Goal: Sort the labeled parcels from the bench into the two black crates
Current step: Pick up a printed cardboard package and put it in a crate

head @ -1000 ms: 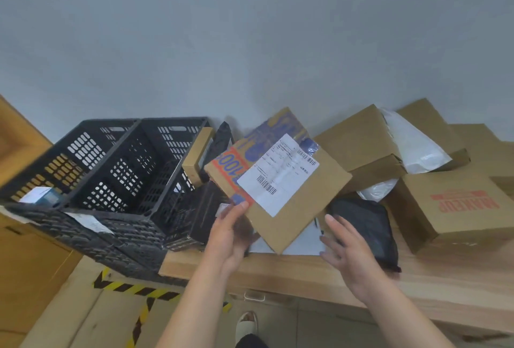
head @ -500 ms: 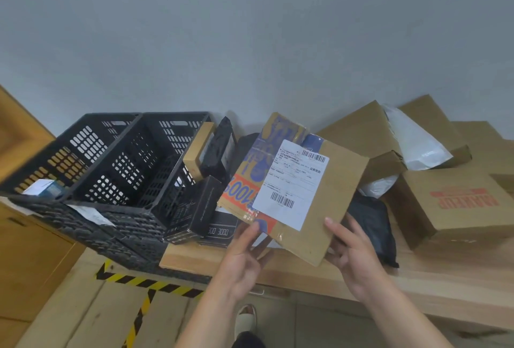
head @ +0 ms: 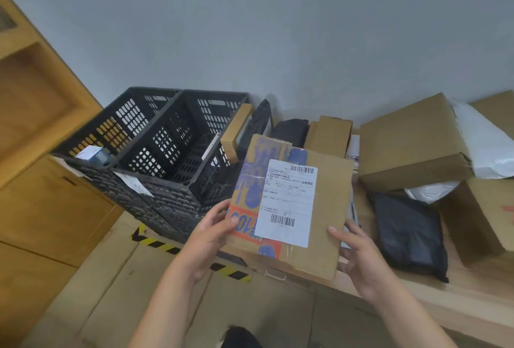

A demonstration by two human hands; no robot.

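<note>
The flat cardboard parcel [head: 329,197] is held up over the near edge of the bench [head: 472,301], with its label [head: 286,203] facing the wearer and its long axis running near to far. The left hand [head: 214,232] pinches its lower left edge, thumb flat on the printed face and fingers hidden behind. The right hand [head: 360,260] pinches the lower right edge, thumb on the front and fingers loosely spread behind. The right crate [head: 186,184] stands just left of the parcel and the left crate [head: 91,137] beyond it, so the left hand is judged the nearer one for a leftward drop.
</note>
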